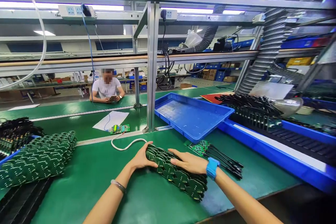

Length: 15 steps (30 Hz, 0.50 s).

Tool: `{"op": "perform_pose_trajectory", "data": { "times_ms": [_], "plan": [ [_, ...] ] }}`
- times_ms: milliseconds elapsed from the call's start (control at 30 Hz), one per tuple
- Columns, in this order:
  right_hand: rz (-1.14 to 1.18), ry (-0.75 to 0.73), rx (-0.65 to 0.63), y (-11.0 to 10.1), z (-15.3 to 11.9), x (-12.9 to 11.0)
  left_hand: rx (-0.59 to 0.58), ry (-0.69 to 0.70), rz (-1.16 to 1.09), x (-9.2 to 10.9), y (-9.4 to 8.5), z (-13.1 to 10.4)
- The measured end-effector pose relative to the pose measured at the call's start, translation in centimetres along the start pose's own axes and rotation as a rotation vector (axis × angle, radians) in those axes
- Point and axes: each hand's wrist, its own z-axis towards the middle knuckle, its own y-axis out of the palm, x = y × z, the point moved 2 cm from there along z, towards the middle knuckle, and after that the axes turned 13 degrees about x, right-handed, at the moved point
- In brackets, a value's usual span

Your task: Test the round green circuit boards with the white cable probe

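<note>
A stack of green circuit board panels [174, 174] with rounded edges rests on the green bench top in front of me. My left hand [141, 157] is closed round the far left end, its thumb along the near side and its fingertips over the back. Across the top and right side, my right hand [187, 161] grips the same stack, most of its fingers hidden behind it. Just beyond that hand lie small green circuit boards with black cables [201, 148]. At far left sits a larger pile of similar green board panels [39, 157].
An upright metal post [151, 66] stands mid-bench. Behind the stack is a blue tray [194, 112]; a long blue bin [278, 150] runs along the right. A small board with a lit display [119, 129] lies by a paper sheet [111, 119]. Across the bench sits a person [106, 89].
</note>
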Motion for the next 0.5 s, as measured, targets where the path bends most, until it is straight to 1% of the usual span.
{"op": "perform_pose_trajectory", "data": {
  "times_ms": [33,100,133,167,200,233,267,333,367,433,500],
  "plan": [
    [0.089,0.011,0.051,-0.2,-1.0,0.9,-0.022,0.002,-0.015,0.1,0.0,0.0],
    [0.281,0.048,0.249,0.1,-3.6,2.9,-0.047,0.007,-0.043,0.4,0.0,-0.1],
    [0.379,0.052,0.374,0.7,-5.1,3.8,-0.055,0.01,-0.056,0.5,0.1,-0.3],
    [0.477,0.056,0.501,1.5,-6.5,4.6,-0.064,0.012,-0.068,0.6,0.1,-0.5],
    [0.553,0.063,0.6,2.7,-7.7,5.2,-0.073,0.013,-0.078,0.6,0.1,-0.6],
    [0.602,0.078,0.635,4.1,-8.6,5.6,-0.08,0.014,-0.084,0.7,0.2,-0.7],
    [0.617,0.093,0.643,5.6,-9.0,5.7,-0.083,0.015,-0.088,0.7,0.2,-0.7],
    [0.615,0.117,0.667,8.2,-9.0,5.6,-0.079,0.019,-0.09,0.8,0.2,-0.8],
    [0.625,0.132,0.703,9.1,-8.6,5.4,-0.07,0.021,-0.09,0.8,0.2,-0.8],
    [0.627,0.15,0.779,10.1,-7.6,5.1,-0.05,0.024,-0.092,0.8,0.3,-0.8],
    [0.586,0.174,0.814,10.1,-6.8,5.2,-0.036,0.024,-0.096,0.9,0.4,-0.8]
  ]
}}
